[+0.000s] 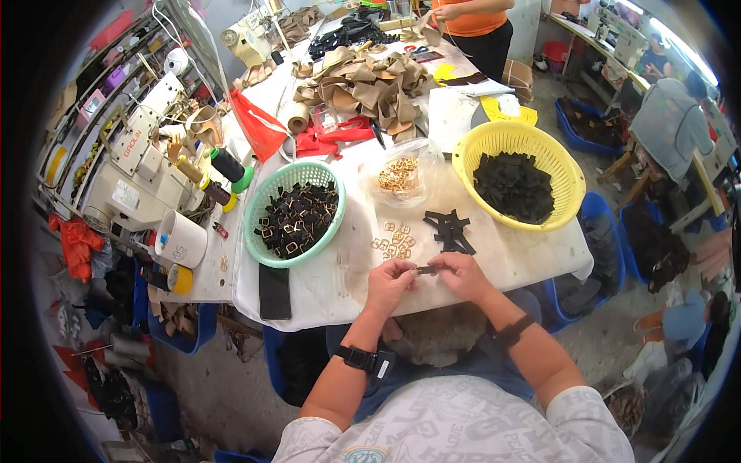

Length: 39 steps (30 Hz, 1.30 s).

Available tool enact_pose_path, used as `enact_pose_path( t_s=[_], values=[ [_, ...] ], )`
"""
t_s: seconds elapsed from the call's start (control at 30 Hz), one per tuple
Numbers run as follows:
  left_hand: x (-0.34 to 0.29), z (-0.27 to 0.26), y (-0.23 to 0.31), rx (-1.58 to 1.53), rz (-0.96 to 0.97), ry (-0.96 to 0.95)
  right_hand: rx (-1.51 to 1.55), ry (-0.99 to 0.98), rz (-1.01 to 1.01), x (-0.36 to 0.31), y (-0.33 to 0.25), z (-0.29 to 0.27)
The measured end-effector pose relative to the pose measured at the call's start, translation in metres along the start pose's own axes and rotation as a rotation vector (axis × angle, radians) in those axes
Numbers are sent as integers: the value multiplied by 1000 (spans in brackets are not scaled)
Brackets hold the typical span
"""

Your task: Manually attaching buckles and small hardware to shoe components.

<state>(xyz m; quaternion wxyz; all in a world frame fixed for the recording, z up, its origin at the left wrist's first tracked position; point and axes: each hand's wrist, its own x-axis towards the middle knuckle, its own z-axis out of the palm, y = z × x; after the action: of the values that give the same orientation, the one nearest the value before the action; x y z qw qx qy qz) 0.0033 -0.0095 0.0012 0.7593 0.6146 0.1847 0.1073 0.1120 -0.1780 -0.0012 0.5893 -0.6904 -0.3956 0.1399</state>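
Note:
Both my hands meet at the near edge of the white-covered table. My left hand and my right hand each pinch an end of a short black strap; whether a buckle is on it is hidden by the fingers. Just beyond my left hand lie several loose gold buckles. A small pile of black straps is beyond my right hand. Farther back, a clear plastic bag holds more gold buckles. To the left, a green basket contains black straps fitted with buckles.
On the right, a yellow basket holds plain black pieces. A black phone rests by the green basket. Brown cut pieces are heaped at the back. Sewing machines line the left. A person in orange stands at the far side.

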Motion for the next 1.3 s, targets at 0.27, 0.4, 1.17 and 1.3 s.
enact_pose_path(
  t_s=[0.27,0.4,1.17,1.3],
  values=[
    [-2,-8,4,-90,-19,-62,365,-190,417,9,-25,5],
    [-2,-7,4,-49,-10,-59,510,-180,511,10,-19,5],
    [-2,1,0,37,118,0,165,-228,451,14,-24,10],
    [-6,1,-1,-58,140,58,402,-116,483,11,-9,14]
  ],
)
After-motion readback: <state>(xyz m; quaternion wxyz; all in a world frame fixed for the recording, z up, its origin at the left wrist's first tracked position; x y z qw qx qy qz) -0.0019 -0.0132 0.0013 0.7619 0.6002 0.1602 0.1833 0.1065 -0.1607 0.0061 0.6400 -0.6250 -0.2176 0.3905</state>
